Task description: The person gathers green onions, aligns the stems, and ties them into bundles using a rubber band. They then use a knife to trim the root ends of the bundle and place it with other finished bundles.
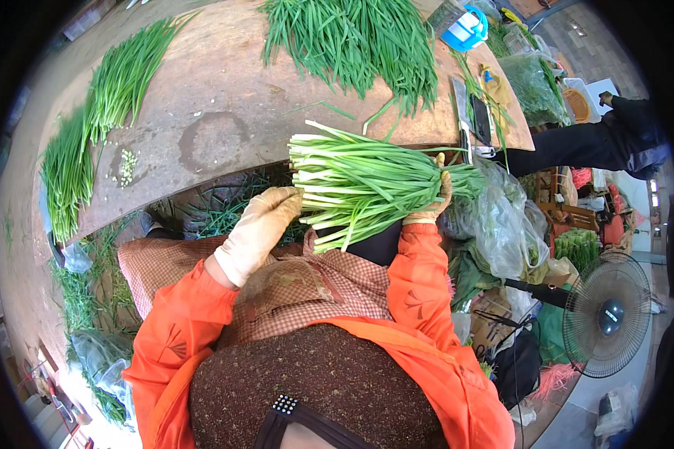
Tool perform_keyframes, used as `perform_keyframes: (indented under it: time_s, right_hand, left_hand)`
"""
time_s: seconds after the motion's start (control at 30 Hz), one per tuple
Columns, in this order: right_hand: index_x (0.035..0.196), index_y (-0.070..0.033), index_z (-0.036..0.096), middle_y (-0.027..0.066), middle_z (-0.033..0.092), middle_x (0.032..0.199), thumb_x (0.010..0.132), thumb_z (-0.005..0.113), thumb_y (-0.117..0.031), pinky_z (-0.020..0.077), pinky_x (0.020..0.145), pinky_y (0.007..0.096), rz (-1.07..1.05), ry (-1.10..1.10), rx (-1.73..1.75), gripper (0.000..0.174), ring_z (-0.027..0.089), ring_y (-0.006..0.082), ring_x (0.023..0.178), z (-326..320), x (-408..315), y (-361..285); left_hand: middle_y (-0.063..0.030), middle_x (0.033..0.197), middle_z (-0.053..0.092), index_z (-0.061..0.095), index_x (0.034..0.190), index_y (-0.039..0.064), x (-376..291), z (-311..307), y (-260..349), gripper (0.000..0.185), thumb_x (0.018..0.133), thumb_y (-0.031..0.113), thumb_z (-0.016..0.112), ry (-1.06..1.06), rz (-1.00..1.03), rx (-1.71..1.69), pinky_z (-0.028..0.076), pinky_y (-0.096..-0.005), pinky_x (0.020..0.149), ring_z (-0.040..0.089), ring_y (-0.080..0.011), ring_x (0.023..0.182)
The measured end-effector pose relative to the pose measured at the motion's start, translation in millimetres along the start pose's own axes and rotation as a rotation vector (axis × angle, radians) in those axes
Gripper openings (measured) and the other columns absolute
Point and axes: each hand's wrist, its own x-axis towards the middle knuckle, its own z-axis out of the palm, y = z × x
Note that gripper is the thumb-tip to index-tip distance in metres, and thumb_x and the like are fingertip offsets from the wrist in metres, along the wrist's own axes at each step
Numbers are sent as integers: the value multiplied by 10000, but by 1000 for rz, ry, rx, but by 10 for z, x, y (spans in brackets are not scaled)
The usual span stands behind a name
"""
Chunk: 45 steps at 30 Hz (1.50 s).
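Observation:
A thick bunch of garlic chives [370, 185] lies sideways over my lap, pale cut stems to the left and green leaves to the right. My right hand [435, 193], in a stained thin glove, grips it around the leaf end. My left hand [269, 221], gloved too, has its fingertips pinched at the lower stem ends; whether a stem is between them cannot be told. Beyond the bunch, a large heap of chives [359, 39] spreads on the wooden table [224, 90]. More chives [126, 73] lie at the table's left, near small cut stem bits [127, 168].
A knife [461, 112] and a black phone-like object [480, 120] lie at the table's right end, below a blue-and-white container [466, 31]. Plastic bags [500, 219] and a standing fan [609, 314] are to my right. Another person's dark-clothed leg [573, 147] extends beside the table.

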Motion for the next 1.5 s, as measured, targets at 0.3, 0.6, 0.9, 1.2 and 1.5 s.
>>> perform_keyframes:
  time_s: [0.3, 0.6, 0.9, 1.2, 1.5]
  right_hand:
    - [1340, -99, 546, 4, 613, 1054, 883, 643, -143, 479, 948, 475, -37, -87, 65, 468, 576, 193, 1021, 195, -8, 26]
    - [1276, -138, 574, -27, 586, 989, 849, 662, -120, 464, 986, 445, 16, 17, 100, 436, 560, 178, 1045, 323, -39, 48]
    - [1240, -113, 582, -28, 591, 1008, 849, 661, -133, 459, 984, 429, 35, 65, 71, 400, 553, 165, 1044, 288, -23, 71]
    - [1151, -55, 658, 67, 648, 1081, 854, 670, -180, 478, 956, 447, 40, 188, -64, 322, 597, 242, 1030, 72, 10, -27]
    - [1175, -64, 654, 71, 664, 1099, 869, 655, -241, 489, 948, 470, 73, 123, -125, 354, 615, 265, 1039, 43, 13, -19]
  left_hand:
    - [-53, 1256, 608, 578, 1275, 96, 87, 70, -42, 377, 943, 267, 525, -92, -433, -493, 419, -414, 945, 553, -205, 1133]
    - [-68, 1128, 660, 584, 1245, 26, 103, 160, -274, 324, 947, 141, 536, -127, -334, -678, 507, -339, 861, 631, -190, 990]
    - [-136, 1208, 637, 534, 1275, -61, -22, 104, -328, 385, 934, 113, 580, -237, -229, -677, 492, -342, 960, 625, -221, 1089]
    - [-76, 1095, 682, 670, 1040, -11, -399, -828, -17, 231, 947, 193, 618, -27, -90, -46, 447, -276, 909, 590, -144, 994]
    - [-175, 1061, 649, 641, 1143, 79, -415, -1341, -235, 299, 851, 60, 582, 375, 280, 1375, 501, -446, 877, 629, -367, 942]
